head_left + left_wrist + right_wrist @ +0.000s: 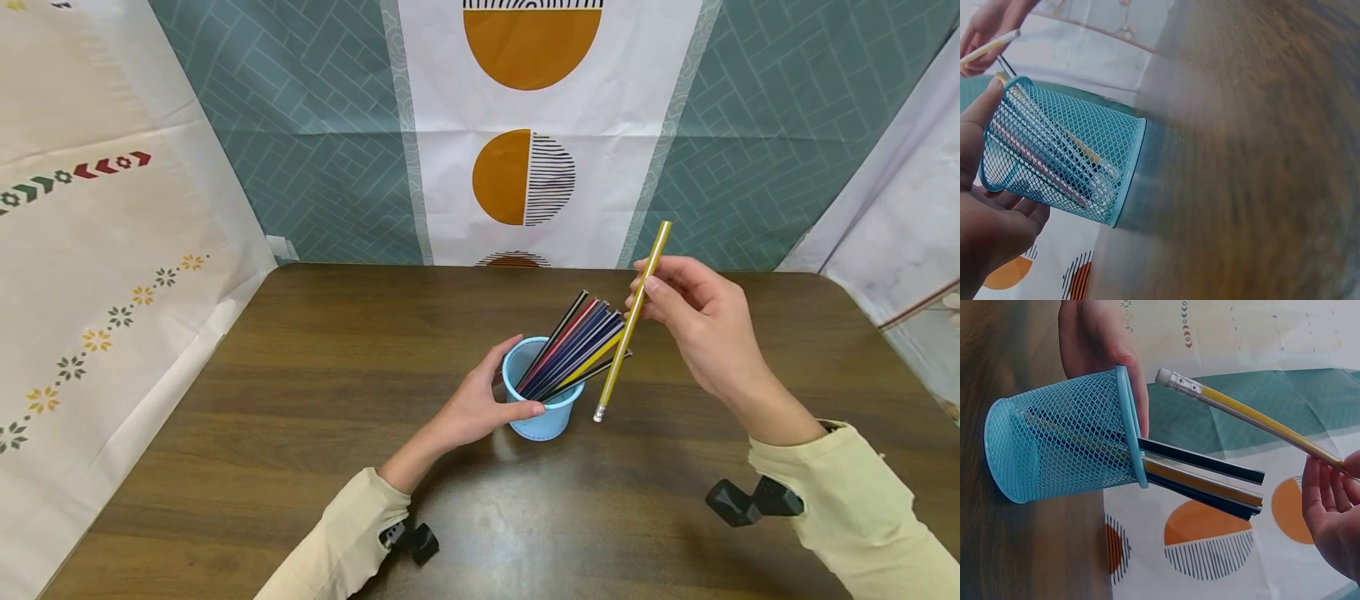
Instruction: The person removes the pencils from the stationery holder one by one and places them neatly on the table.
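Note:
A light blue mesh pencil cup (542,423) stands on the table, with several dark, red, blue and yellow pencils (573,346) leaning to the right inside it. My left hand (480,400) grips the cup near its rim, thumb on the near side and fingers round the far side. To the right of the cup, my right hand (701,321) pinches a yellow pencil (628,342) between thumb and fingers. That pencil slants with its eraser end down, beside the cup and outside it. In the right wrist view its white eraser (1164,376) and silver band show plainly.
The brown wooden table (300,417) reaches back to a patterned cloth wall (330,167). A cream cloth with printed flowers (97,250) hangs at the left, and a pale cloth (915,217) at the right. Black devices (753,502) are strapped under both sleeves.

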The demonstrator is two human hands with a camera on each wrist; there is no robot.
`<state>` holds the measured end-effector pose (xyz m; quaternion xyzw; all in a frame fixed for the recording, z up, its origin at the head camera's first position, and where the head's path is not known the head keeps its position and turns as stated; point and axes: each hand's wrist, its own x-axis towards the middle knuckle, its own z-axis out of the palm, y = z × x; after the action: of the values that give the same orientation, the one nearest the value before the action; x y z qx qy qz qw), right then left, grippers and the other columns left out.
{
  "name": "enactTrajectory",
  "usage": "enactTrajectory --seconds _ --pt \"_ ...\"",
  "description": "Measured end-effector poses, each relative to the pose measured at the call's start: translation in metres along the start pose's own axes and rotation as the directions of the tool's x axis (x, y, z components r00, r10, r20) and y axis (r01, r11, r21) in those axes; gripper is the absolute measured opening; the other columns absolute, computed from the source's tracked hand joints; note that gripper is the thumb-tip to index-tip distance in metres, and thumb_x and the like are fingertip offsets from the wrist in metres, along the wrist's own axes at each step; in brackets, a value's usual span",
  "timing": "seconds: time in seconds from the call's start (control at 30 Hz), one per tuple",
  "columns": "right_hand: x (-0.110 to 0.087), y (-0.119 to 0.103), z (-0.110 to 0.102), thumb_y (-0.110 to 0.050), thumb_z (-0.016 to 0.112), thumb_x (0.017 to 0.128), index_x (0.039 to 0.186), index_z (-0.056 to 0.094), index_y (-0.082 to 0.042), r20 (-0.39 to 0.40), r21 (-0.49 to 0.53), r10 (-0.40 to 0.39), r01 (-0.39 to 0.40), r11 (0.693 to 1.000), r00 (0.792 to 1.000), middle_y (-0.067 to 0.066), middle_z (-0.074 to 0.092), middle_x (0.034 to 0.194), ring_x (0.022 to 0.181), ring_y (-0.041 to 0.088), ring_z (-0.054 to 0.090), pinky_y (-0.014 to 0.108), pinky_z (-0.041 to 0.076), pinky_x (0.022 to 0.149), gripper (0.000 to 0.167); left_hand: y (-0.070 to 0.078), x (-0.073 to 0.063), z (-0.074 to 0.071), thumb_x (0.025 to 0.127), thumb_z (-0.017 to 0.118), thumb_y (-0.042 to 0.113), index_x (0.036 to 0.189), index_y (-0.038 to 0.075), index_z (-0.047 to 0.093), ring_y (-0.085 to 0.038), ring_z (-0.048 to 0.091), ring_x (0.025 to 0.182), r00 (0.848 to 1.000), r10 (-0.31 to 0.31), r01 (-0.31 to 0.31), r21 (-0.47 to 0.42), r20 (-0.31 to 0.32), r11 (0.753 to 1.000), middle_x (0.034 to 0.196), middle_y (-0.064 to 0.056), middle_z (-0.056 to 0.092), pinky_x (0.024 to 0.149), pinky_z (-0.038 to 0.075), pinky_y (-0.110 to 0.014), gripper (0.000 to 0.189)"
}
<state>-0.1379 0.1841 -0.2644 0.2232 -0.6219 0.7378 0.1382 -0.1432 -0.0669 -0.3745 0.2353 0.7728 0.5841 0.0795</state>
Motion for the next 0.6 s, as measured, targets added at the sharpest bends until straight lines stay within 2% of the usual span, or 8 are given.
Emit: enactTrajectory --seconds 0.23,0.6 --pt "0.001 0.0 -0.005 0.012 0.053 0.093 0.105 0.069 0.0 0.029 -0.013 0.028 -0.027 1.0 0.999 0.012 0.063 0.089 0.074 0.017 0.064 0.027 0.054 0.072 0.023 0.0 0.0 0.0 0.08 0.079 0.012 0.151 0.005 0.026 -0.027 0.049 0.123 1.0 -0.001 0.001 -0.006 -0.005 1.0 0.139 -0.013 0.047 0.102 0.036 -0.042 0.089" --pt "0.001 0.005 -0.015 0.004 0.058 0.094 0.11 0.071 -0.008 0.029 -0.164 0.08 -0.074 0.984 0.996 0.004 0.066 0.088 0.075 0.013 0.065 0.021 0.053 0.072 0.024 -0.001 0.0 0.001 0.08 0.08 0.012 0.151 0.005 0.026 -0.025 0.049 0.124 1.0 -0.002 0.002 -0.013 -0.002 1.0 0.138 -0.012 0.048 0.102 0.037 -0.04 0.089"
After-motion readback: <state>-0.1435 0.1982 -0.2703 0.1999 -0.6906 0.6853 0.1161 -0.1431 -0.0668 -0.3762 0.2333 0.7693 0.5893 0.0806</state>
